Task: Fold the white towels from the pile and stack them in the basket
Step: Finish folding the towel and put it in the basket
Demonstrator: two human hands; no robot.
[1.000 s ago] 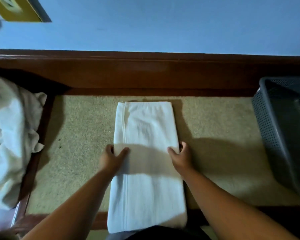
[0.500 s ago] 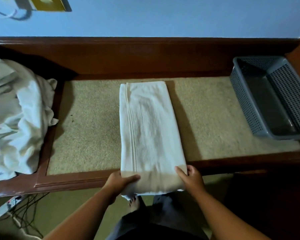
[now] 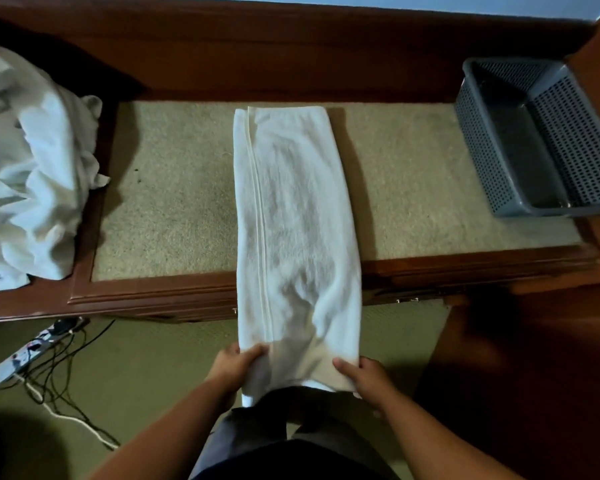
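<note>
Where wooden table [image 3: 174, 209] spans view: towel pile [image 3: 32, 188] heaped at left end, crumpled. Folded towel [image 3: 291, 220], 1 long strip, lies mid-table, near end overhanging front edge. Grey perforated basket [image 3: 534, 140] at right end, well apart from towel. Left hand [image 3: 236, 365] and right hand [image 3: 364, 375] each pinch 1 near corner, thumbs on top, fingers curled under. Power strip [image 3: 14, 362] with cables on floor, lower left.

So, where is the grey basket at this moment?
In the head view, the basket stands at the right end of the table, to the right of the long towel and apart from it.
</note>
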